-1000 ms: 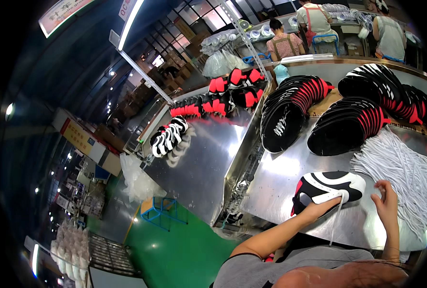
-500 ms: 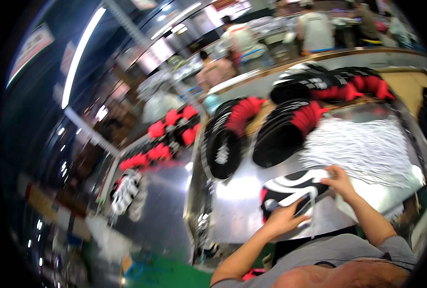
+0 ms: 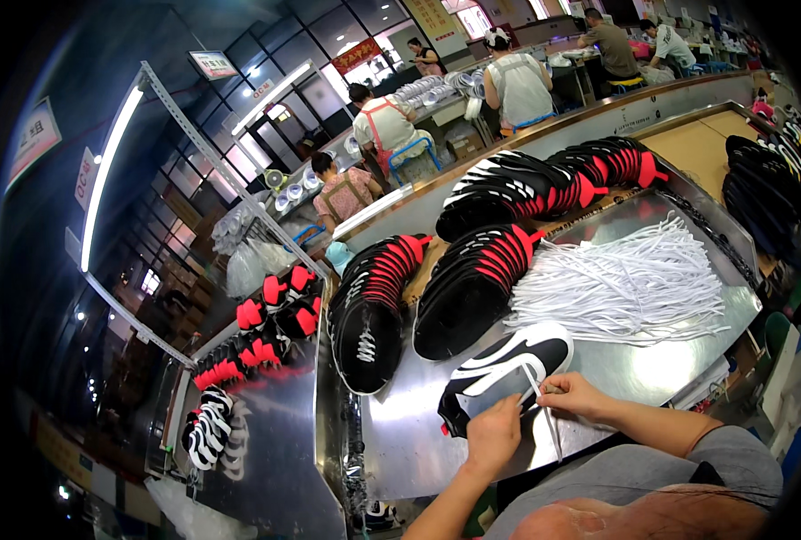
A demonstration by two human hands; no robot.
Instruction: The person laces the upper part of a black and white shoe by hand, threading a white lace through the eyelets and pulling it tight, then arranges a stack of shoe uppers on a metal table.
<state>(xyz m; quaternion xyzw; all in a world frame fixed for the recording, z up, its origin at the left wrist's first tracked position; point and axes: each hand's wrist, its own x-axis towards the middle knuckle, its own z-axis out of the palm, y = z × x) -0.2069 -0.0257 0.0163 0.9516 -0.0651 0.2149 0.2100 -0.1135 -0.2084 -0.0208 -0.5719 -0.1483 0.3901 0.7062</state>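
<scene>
A black-and-white shoe upper (image 3: pixel 552 346) lies on its side on the metal table, its toe pointing away to the right and its heel toward the left. My left hand (image 3: pixel 493 436) is closed at the near edge of its opening, the fingertips partly hidden. Close beside it, my right hand (image 3: pixel 576 396) pinches a white shoelace (image 3: pixel 553 436) between thumb and fingers. One stretch of the lace crosses the upper; another hangs down toward the table's front edge.
A spread of white laces (image 3: pixel 625 283) lies just beyond my right hand. Rows of nested black-and-red shoe uppers (image 3: pixel 468 301) stand behind. A lower metal table (image 3: pixel 274 441) at the left holds more uppers (image 3: pixel 209 427). Seated co-workers (image 3: pixel 517 90) work past the partition.
My right hand has left the toe of the upper and now grips the lace. The left hand's fingers, spread over the upper before, have closed. The view has shifted.
</scene>
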